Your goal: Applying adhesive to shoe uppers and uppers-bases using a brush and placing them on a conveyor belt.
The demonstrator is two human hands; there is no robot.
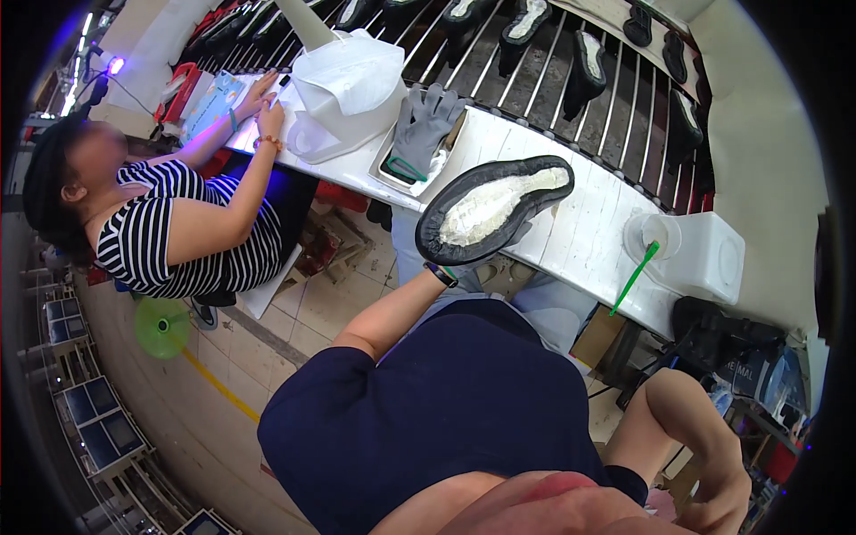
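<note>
The left hand point(520, 235), mostly hidden, holds a black shoe upper point(489, 212), its pale underside facing up, by the white worktop point(584, 218). A grey glove point(423, 120) lies in a tray point(397, 185) beside a white plastic jug point(348, 85). Black uppers point(585, 76) rest on metal rods beyond. A striped-shirted co-worker point(192, 214) sits at left.

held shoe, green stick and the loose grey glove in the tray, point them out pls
held shoe point(493, 210): head view, on the pale middle of its underside
green stick point(634, 279): head view, midway along its shaft
grey glove point(421, 127): head view, just below its fingers
</note>
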